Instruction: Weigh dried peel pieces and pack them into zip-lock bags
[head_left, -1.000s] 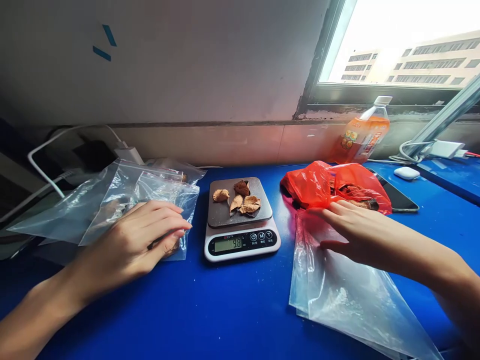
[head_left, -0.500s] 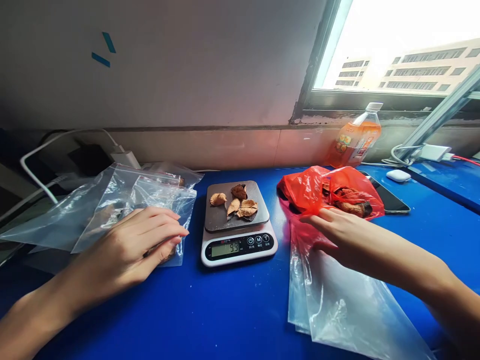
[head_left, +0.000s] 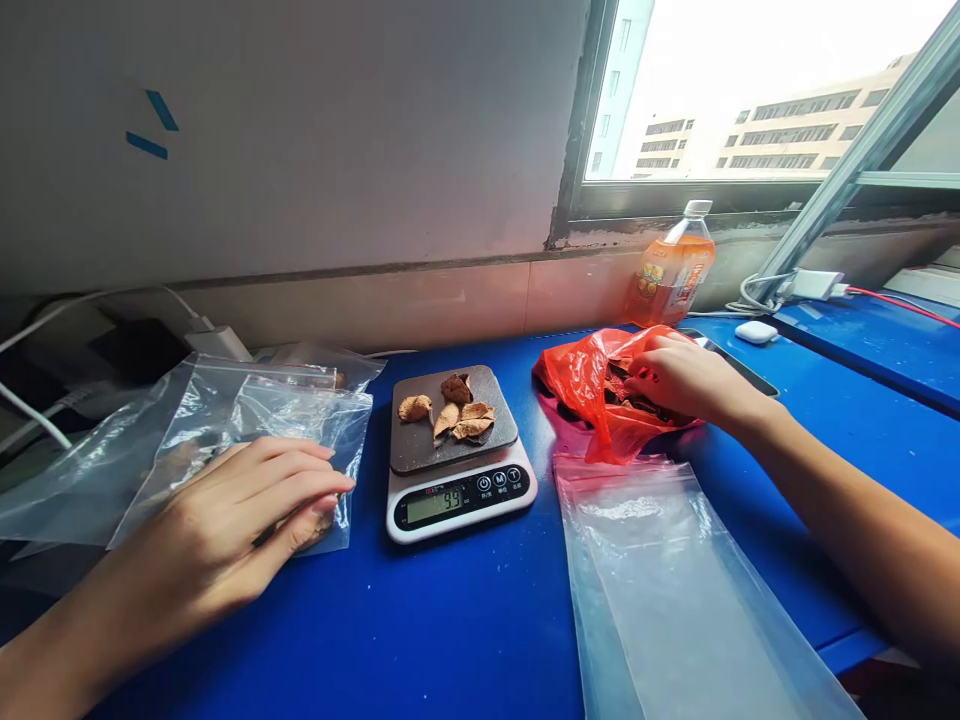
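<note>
My left hand (head_left: 247, 520) lies over clear zip bags (head_left: 292, 400) with its fingers stretched out. Something brown inside a bag shows beneath my thumb. My right hand (head_left: 686, 380) reaches into an open red plastic bag (head_left: 574, 365) of dark dried pieces (head_left: 619, 380); its fingertips are hidden among them. Between my hands stands a kitchen scale (head_left: 461, 510), its display reading what looks like 9.9. Several curled, tan-brown dried pieces (head_left: 472, 420) sit on its grey plate.
Flat clear zip bags (head_left: 667, 580) lie on the blue table (head_left: 457, 630) below the red bag. Behind it are an orange drink bottle (head_left: 679, 265), a phone (head_left: 739, 368) and a white earphone case (head_left: 756, 332). Chargers (head_left: 217, 340) and cables lie at the back left.
My right hand has moved from the red bag's near edge up and into its opening, and the bag's mouth has spread. My left hand stays on the clear bags. The view has shifted slightly.
</note>
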